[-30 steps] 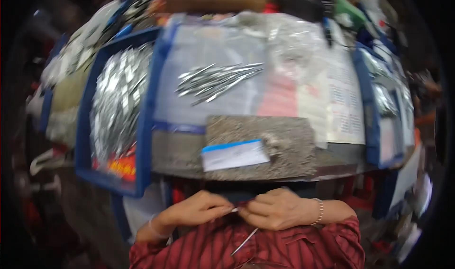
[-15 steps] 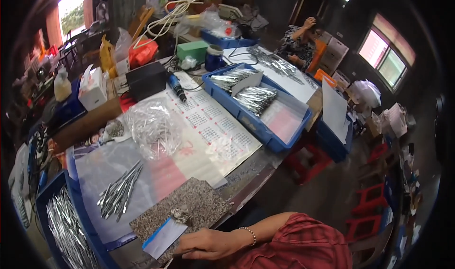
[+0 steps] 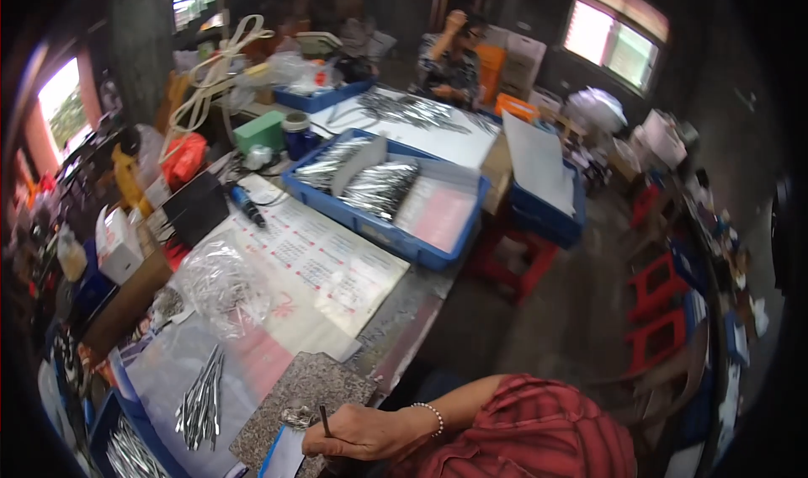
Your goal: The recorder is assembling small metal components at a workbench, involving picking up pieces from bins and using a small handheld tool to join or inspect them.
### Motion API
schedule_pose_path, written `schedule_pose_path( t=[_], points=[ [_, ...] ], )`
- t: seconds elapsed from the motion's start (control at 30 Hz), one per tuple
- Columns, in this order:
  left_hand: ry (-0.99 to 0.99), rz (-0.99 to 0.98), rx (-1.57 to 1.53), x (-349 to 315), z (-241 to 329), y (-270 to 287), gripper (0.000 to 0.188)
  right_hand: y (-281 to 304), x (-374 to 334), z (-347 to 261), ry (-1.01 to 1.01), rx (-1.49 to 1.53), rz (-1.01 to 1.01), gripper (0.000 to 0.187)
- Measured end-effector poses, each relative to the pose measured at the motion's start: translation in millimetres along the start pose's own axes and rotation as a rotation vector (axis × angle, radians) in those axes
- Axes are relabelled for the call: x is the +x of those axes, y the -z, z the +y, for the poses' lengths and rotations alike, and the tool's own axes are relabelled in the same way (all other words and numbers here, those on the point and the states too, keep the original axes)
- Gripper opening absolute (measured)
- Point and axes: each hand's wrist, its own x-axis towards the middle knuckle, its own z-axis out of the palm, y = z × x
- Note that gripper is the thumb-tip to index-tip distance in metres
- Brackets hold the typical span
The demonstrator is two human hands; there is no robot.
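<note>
Here, right hand [image 3: 364,432] pinching thin metal rod [image 3: 324,420], above granite slab [image 3: 305,391]

A red sleeve [image 3: 539,427] with fine dark stripes covers the arm, and a white beaded bracelet [image 3: 431,416] circles the wrist. The slab [image 3: 303,394] under the hand is speckled grey granite. Silver metal pins [image 3: 200,398] lie on clear plastic. The sheet [image 3: 324,268] on the bench is white with red printed blocks. The tray [image 3: 396,204] holding shiny silver pins is blue. Beyond stand a green box [image 3: 259,130], an orange-red bag [image 3: 183,158], a black box [image 3: 195,209] and red stools [image 3: 661,289].
</note>
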Motion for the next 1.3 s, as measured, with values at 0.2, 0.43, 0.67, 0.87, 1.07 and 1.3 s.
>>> schedule_pose_path(
  t=[0.2, 0.43, 0.67, 0.87, 1.07, 1.3],
  points=[
    [0.103, -0.029, -0.042, -2, -49, 27, 0.025, -6, -5, 4, 0.065, -0.142, 0.213, 0.033],
    [0.127, 0.024, 0.024, 18, -33, 7, 0.030, -11, -3, 21, 0.118, -0.517, 0.205, 0.039],
    [0.145, -0.005, -0.030, 9, 4, -6, 0.023, -20, -14, 31, 0.062, -0.396, 0.250, 0.023],
    [0.096, 0.016, 0.085, -10, -20, 16, 0.016, -20, -10, 19, 0.049, -0.111, 0.214, 0.020],
    [0.076, 0.142, 0.067, 21, -23, 2, 0.017, 0, -14, 3, -0.055, -0.049, 0.193, 0.031],
    [0.033, 0.054, -0.031, 22, -35, 8, 0.017, -17, 1, 2, -0.102, 0.027, 0.175, 0.054]
  ],
)
